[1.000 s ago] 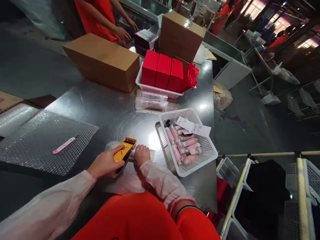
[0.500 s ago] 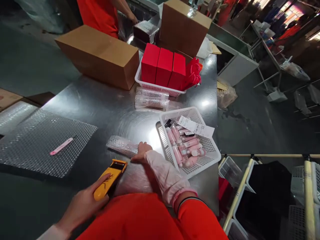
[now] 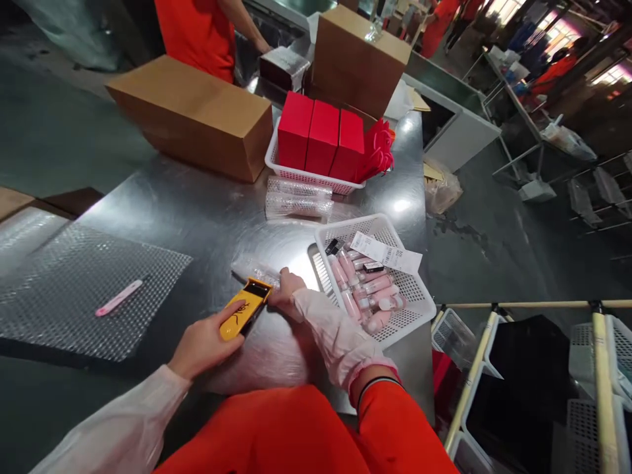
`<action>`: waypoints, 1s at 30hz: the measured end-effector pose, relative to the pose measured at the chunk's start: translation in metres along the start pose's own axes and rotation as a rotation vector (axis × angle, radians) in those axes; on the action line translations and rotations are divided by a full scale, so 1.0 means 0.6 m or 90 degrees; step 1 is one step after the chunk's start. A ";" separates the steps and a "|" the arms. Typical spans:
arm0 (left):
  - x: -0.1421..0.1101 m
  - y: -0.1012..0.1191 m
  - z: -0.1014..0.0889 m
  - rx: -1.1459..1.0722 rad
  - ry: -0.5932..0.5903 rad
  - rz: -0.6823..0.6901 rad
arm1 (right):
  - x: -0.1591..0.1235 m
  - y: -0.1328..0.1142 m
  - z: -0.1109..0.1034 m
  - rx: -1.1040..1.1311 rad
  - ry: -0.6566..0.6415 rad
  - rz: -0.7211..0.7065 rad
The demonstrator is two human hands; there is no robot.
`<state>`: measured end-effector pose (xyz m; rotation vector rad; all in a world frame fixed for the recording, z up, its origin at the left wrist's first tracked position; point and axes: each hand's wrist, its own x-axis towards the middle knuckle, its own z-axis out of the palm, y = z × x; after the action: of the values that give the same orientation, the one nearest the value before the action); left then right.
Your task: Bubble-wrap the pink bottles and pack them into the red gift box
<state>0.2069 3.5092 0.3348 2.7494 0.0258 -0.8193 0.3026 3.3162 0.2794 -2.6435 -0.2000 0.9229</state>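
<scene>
Head view: left hand (image 3: 205, 343) clasping yellow dispenser (image 3: 243, 312); right hand (image 3: 288, 291) curled round bubble-wrapped roll (image 3: 254, 268).

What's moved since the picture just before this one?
The left hand has brought the yellow tool away from the person's body and rightward, right up beside the right hand. The bubble-wrap roll has shifted a little away from the person and rightward. The left hand hasn't let go of the tool. The white basket, red boxes and pink stick stayed put.
</scene>
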 end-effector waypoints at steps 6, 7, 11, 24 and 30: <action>0.046 0.043 -0.065 0.029 -0.026 0.039 | -0.002 -0.001 0.011 -0.106 0.123 0.043; 0.051 0.052 -0.068 0.031 -0.028 0.042 | -0.002 0.000 0.019 -0.096 0.124 0.048; 0.046 0.061 -0.062 0.013 -0.026 0.061 | 0.010 0.024 0.028 -0.016 0.081 0.080; 0.069 0.044 -0.056 0.069 -0.106 0.087 | 0.044 0.037 0.001 -0.022 0.024 0.078; 0.080 0.080 -0.062 0.146 -0.101 0.126 | 0.063 0.056 -0.002 -0.012 0.032 0.051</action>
<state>0.2716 3.4698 0.3511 2.8243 -0.3886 -1.0365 0.3332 3.2934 0.2464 -2.7060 -0.0928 0.8824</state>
